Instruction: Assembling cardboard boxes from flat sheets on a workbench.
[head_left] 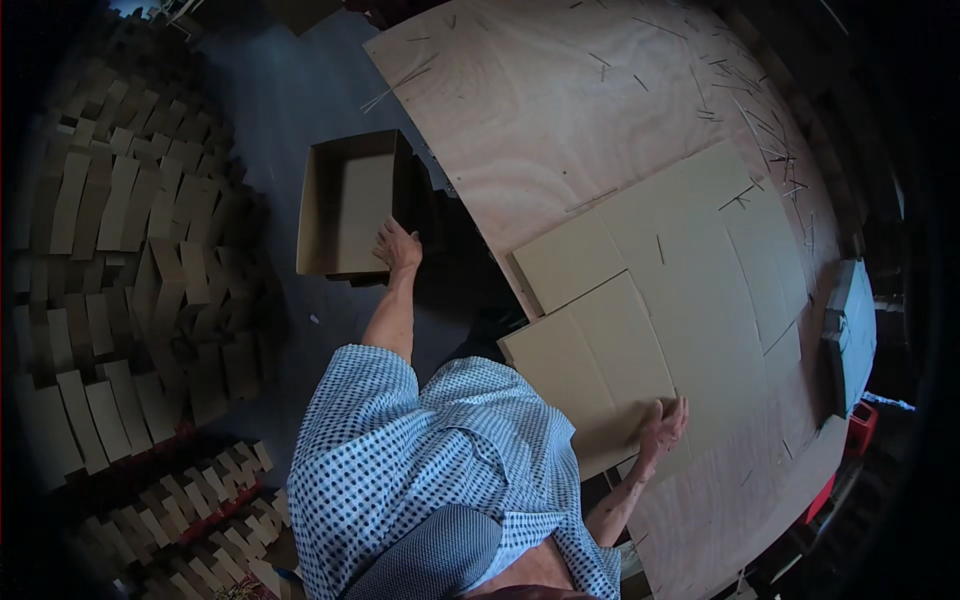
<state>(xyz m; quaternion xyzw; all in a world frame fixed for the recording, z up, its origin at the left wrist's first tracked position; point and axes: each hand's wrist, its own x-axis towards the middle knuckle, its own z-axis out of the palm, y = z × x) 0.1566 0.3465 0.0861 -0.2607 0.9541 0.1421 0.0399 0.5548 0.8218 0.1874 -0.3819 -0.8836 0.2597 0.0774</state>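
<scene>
Tan cardboard (690,310) lies flat right of the frame's centre, the right hand (662,430) loosely spread on it; upper left of centre, the left hand (398,246) meets an open box (352,200), whether gripping I cannot tell

Underside of box (352,205) hidden; plywood (520,110) cut off above.

Densely piled folded cardboard pieces (130,220) fill the left of the frame; further rows of small pieces (190,510), with red among them, occupy the lower left. Grey floor (255,80) shows at upper left. A plywood tabletop (500,90) spans the upper right, scattered with thin dark strips (770,135). Right edge: a pale block (850,335) above a red object (860,428).
</scene>
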